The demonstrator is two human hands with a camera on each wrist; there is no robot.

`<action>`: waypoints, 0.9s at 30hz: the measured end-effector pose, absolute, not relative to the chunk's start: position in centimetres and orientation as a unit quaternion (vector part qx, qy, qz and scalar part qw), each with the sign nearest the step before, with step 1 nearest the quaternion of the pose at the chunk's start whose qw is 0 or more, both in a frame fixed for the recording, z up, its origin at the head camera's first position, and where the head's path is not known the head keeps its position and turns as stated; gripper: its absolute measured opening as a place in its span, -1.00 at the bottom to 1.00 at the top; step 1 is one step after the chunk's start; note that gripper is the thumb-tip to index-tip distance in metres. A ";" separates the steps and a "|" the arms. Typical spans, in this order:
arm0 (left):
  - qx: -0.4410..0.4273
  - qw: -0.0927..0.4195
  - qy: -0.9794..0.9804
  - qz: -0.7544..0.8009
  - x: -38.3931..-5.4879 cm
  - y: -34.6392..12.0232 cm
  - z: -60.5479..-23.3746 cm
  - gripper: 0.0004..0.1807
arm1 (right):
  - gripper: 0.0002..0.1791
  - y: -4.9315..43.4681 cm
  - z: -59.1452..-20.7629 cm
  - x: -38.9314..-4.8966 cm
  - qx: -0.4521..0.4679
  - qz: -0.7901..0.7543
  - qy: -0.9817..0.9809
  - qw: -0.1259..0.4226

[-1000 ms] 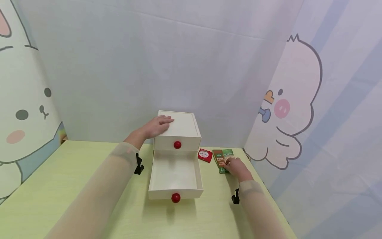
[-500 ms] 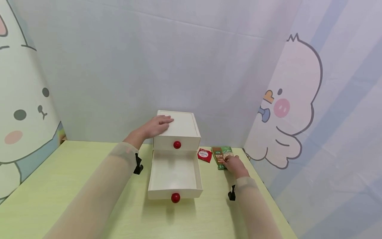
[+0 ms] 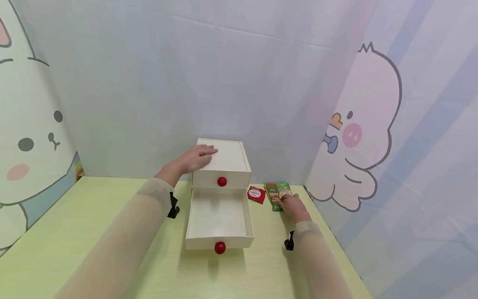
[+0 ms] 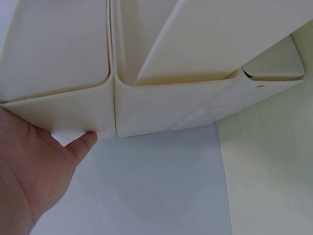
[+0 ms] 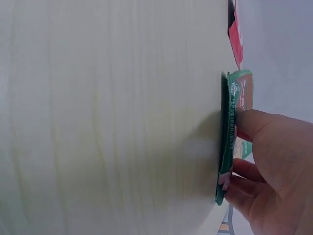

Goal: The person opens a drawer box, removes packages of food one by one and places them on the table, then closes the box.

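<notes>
A small white drawer cabinet (image 3: 228, 154) stands against the back curtain, its lower drawer (image 3: 219, 216) pulled out and bare inside. My left hand (image 3: 195, 158) lies on top of the cabinet with fingers extended. Its thumb (image 4: 84, 146) shows against the cabinet's side in the left wrist view. On the right, my right hand (image 3: 294, 207) pinches the near end of a green and brown food packet (image 3: 274, 195) lying on the table. Thumb and fingers meet at the packet (image 5: 229, 142) in the right wrist view. A red packet (image 3: 256, 194) lies between it and the cabinet.
Red round knobs mark the upper drawer front (image 3: 239, 179) and the pulled-out lower one. The pale green table (image 3: 112, 232) meets a grey-white curtain (image 3: 149, 91) at the back. Cartoon-printed curtain (image 3: 422, 174) closes the right side.
The right hand and the green and brown packet have shifted slightly back and left, mostly in the first half second. The left hand and the cabinet have stayed put.
</notes>
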State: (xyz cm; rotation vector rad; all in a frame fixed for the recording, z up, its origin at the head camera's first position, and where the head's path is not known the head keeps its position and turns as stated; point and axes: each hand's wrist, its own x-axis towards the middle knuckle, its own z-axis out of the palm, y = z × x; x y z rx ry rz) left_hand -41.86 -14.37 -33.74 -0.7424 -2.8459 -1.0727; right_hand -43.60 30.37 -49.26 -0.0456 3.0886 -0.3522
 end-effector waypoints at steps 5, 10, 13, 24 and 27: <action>-0.239 0.004 -0.906 -0.349 -42.0 -14.2 -33.8 -0.38 | -0.49 30.8 -49.1 -43.5 -0.020 -0.119 0.992 0.019; -0.237 0.004 -0.905 -0.353 -41.9 -14.3 -33.8 -0.35 | -0.42 31.1 -48.3 -43.1 -0.009 -0.163 0.986 0.013; -0.234 0.006 -0.905 -0.356 -41.8 -14.3 -33.7 -0.33 | -0.41 31.1 -47.4 -42.8 -0.024 -0.170 0.985 -0.006; -0.232 0.006 -0.905 -0.357 -41.6 -14.2 -33.5 -0.33 | -0.46 29.5 -43.8 -39.7 -0.103 -0.206 0.972 -0.042; -0.232 0.007 -0.905 -0.356 -41.7 -14.1 -33.6 -0.33 | -0.49 28.6 -42.7 -38.3 -0.118 -0.220 0.968 -0.038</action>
